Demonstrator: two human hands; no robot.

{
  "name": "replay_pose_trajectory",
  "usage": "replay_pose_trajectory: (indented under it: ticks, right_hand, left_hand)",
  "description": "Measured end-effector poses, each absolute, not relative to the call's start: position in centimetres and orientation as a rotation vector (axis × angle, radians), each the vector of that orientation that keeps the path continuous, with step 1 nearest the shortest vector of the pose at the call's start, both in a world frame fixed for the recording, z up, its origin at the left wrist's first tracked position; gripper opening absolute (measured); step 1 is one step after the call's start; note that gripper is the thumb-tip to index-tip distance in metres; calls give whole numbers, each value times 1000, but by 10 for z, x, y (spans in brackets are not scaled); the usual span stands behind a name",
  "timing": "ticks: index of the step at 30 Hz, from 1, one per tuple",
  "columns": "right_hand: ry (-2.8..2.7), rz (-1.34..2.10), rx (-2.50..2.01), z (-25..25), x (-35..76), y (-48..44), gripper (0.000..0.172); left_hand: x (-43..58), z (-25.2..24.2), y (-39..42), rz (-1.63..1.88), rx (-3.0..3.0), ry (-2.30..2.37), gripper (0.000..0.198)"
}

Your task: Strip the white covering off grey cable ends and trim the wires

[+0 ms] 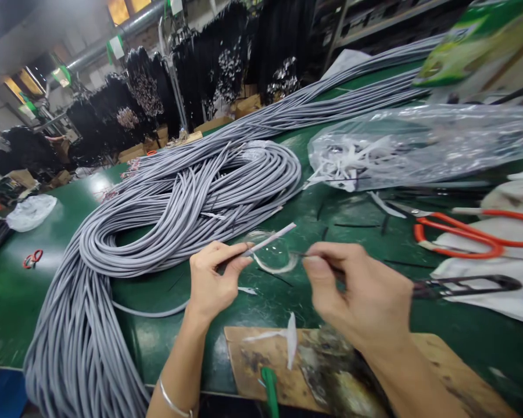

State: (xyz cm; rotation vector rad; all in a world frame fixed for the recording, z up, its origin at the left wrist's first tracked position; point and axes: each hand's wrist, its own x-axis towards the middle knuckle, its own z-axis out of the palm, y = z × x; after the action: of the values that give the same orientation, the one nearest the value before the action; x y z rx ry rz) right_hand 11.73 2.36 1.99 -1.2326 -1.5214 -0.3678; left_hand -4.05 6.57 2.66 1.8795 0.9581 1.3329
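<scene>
My left hand (211, 278) pinches the end of a grey cable (268, 239) between thumb and fingers, just above the green table (70, 209). The cable tip points up and right. My right hand (357, 296) is closed in a pinch on a thin dark strand (303, 255) that leads toward the cable; what the strand is I cannot make out. A clear loop of plastic (276, 255) lies between the two hands. A big bundle of grey cables (187, 197) lies coiled to the left and behind.
A worn wooden board (261, 354) lies at the table's near edge with white scraps on it. Red-handled scissors (462, 232) and black snips (462, 284) rest at the right. A clear plastic bag (418, 145) of white pieces sits behind. Small red scissors (32, 258) lie far left.
</scene>
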Motion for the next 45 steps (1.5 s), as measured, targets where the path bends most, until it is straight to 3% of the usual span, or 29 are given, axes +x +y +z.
replay_pose_trajectory:
  ticks: [8,27,37,45]
  right_hand:
    - [-1657,-684,-1248,27,108,25,10]
    - [-1597,-682,-1260,24,110,25,9]
    - [-1640,-572,-1253,24,111,25,11]
    - [-1598,-274,-1168,18,110,29,11]
  left_hand:
    - [-37,31,60,1266,1913,1034,12]
    - [-34,31,57,1274,2212,1006,13]
    - [-33,30,57,1246,2194,1015,16]
    - [-34,29,57,1231,2194,979,15]
